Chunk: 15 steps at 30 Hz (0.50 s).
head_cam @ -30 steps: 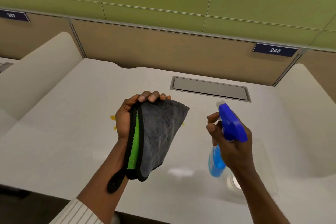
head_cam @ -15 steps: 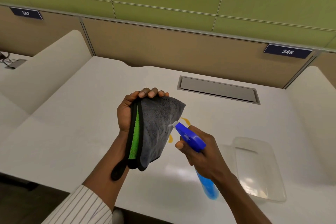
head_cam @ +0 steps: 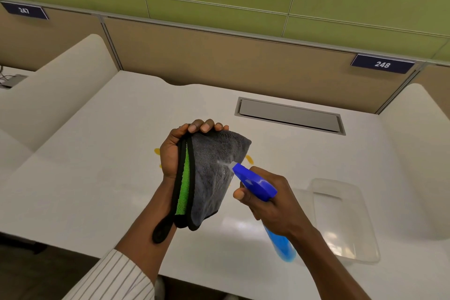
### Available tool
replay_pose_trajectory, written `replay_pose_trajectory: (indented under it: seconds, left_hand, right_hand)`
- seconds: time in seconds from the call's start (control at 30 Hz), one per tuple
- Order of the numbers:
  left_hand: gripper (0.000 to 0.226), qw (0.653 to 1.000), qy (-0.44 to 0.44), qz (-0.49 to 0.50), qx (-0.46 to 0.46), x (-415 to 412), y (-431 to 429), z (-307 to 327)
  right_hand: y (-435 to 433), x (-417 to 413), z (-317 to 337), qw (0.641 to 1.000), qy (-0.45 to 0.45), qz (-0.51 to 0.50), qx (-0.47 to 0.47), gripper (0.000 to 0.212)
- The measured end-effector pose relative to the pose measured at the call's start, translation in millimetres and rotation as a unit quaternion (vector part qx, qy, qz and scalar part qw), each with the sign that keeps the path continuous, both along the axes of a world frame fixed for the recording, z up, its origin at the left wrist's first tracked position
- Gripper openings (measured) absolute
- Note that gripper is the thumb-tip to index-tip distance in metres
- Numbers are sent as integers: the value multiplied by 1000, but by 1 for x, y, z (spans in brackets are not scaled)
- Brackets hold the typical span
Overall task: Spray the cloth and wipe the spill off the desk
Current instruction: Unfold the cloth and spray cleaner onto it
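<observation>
The left hand point(head_cam: 170, 156) grips the folded grey cloth point(head_cam: 214, 178) above the desk point(head_cam: 97, 165); the right hand point(head_cam: 270, 207), just beside it, clasps the spray bottle point(head_cam: 255, 182), nozzle nearly touching the cloth.

I read "247" on a dark plate point(head_cam: 24, 10) far left of my hands, "248" on another plate point(head_cam: 382, 64) far right.

Left hand point(head_cam: 170, 153) clenched, raised; right hand point(head_cam: 272, 204) apparently squeezing, grip closed.
</observation>
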<state>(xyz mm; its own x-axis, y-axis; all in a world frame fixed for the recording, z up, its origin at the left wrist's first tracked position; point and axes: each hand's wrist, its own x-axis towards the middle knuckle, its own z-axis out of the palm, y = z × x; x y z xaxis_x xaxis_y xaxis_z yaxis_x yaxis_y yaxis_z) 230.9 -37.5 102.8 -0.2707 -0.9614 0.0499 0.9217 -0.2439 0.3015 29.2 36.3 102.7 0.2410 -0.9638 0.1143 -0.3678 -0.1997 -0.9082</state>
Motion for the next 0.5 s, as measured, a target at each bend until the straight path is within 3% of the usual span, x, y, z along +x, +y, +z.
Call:
replay_pose_trajectory:
  seconds: [0.27, 0.4, 0.5]
  left_hand:
    - [20, 1000, 2, 13, 4, 3, 3, 2]
    - [30, 1000, 1, 16, 25, 4, 3, 2]
    - [23, 1000, 0, 13, 20, 2, 2, 3]
  right_hand:
    - [2, 3, -3, 1000, 9, 11, -1, 69]
    - [5, 4, -2, 1000, -11, 26, 6, 57]
    - [7, 5, -4, 1000, -2, 28, 3, 57]
